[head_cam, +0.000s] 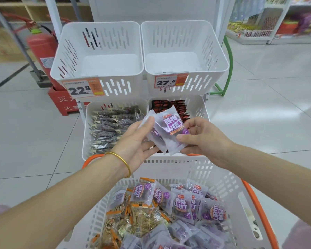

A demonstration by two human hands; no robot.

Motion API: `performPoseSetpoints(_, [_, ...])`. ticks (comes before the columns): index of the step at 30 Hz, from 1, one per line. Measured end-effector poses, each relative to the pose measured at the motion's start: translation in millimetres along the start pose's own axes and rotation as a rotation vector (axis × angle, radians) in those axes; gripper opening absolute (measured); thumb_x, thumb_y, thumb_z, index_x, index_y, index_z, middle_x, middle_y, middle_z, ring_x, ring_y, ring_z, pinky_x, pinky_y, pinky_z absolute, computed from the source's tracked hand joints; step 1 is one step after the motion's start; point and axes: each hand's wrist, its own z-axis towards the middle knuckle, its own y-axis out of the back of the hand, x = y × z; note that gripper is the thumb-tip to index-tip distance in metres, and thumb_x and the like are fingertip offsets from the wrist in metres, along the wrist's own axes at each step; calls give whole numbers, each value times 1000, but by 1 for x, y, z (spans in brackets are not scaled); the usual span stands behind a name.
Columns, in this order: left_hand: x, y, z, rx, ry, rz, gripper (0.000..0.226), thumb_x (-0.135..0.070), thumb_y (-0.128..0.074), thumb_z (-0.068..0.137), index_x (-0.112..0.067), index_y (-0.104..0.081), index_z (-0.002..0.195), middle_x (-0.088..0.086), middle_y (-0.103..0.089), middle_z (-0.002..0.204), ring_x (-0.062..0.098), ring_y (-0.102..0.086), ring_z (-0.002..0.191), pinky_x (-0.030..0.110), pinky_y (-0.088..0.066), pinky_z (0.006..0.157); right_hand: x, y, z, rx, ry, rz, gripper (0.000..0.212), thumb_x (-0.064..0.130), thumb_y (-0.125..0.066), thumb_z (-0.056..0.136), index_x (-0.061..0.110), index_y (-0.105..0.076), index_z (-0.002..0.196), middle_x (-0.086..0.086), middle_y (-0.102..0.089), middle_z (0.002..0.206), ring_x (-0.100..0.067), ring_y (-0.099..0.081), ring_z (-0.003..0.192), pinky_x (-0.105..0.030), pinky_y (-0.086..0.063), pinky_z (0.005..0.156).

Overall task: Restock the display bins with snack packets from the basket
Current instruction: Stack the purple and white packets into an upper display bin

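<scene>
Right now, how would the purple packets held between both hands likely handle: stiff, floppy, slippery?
Probably light: the purple packets sit fanned in fingertip grips of the left hand and right hand. Likely floppy at the edges, where the film creases. The frosted wrap seems unlikely to slip.

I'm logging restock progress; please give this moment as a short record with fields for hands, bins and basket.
left hand: holds held packets from below, thumb on top
right hand: pinches the same held packets
top left bin: empty, 22.8 tag
top right bin: empty, 27.6 tag
lower left bin: dark packets
lower right bin: red packets
basket: purple packets and orange packets
</scene>
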Motion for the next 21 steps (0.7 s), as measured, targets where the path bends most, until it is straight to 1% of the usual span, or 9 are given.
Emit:
performPoseSetpoints(2, [3,-3,0,57,-94,57,60,-26,-67,73,-18,-50,130,13,-62,123,28,-62,109,35,-55,86,0,-3,-2,5,68,-69,23,1,-69,82,10,-51,93,-8,-56,79,-17,-63,62,-32,-59,61])
performPoseSetpoints(5, [7,-4,3,60,-196,145,78,-7,-79,67,-23,-44,135,9,-64,121,26,-63,107,35,-56,80,-3,-7,-3,-18,142,-257,25,10,-73,80,17,-51,90,-4,-55,84,-23,-65,73,-40,-59,66])
performPoseSetpoints(8, [5,-5,4,21,-259,252,73,3,-72,73,-19,-44,137,9,-65,119,25,-63,106,37,-56,84,-2,-8,-3,-60,245,-517,30,24,-80,72,26,-51,82,-5,-57,92,-26,-60,80,-43,-55,70])
performPoseSetpoints(10, [1,-4,4,-22,-267,286,63,6,-67,78,-20,-48,131,5,-67,114,19,-65,101,34,-55,84,4,-6,-1,-55,270,-539,37,24,-82,70,24,-53,92,-5,-57,99,-22,-58,82,-40,-54,75])
performPoseSetpoints(12, [-5,-2,6,-15,-243,365,57,3,-69,78,-19,-48,127,4,-67,112,16,-66,100,38,-55,87,16,0,1,11,221,-405,57,18,-81,71,23,-49,118,1,-56,112,-20,-63,92,-40,-55,82])
performPoseSetpoints(14, [-11,-1,9,29,-193,484,65,-1,-73,77,-15,-40,132,3,-64,118,16,-64,105,44,-51,92,29,9,2,128,169,-291,82,11,-78,73,26,-33,140,11,-51,123,-18,-65,98,-41,-57,81])
performPoseSetpoints(16, [-16,-3,9,87,-150,587,83,-5,-73,77,-18,-24,143,1,-60,123,15,-63,106,44,-50,94,37,17,3,261,131,-294,96,5,-75,73,32,-20,148,14,-48,132,-17,-68,94,-38,-58,74])
performPoseSetpoints(19, [-23,-9,8,171,-137,673,103,-8,-71,80,-29,3,149,-4,-55,127,11,-61,107,36,-50,93,42,23,2,382,89,-353,95,0,-74,74,40,-24,143,14,-51,128,-19,-69,86,-36,-58,68])
performPoseSetpoints(21, [-29,-13,10,198,-172,703,107,-6,-70,80,-33,9,147,-7,-49,129,11,-62,105,31,-53,88,46,24,6,394,78,-382,87,-1,-75,73,40,-33,138,9,-52,123,-22,-69,85,-40,-59,70])
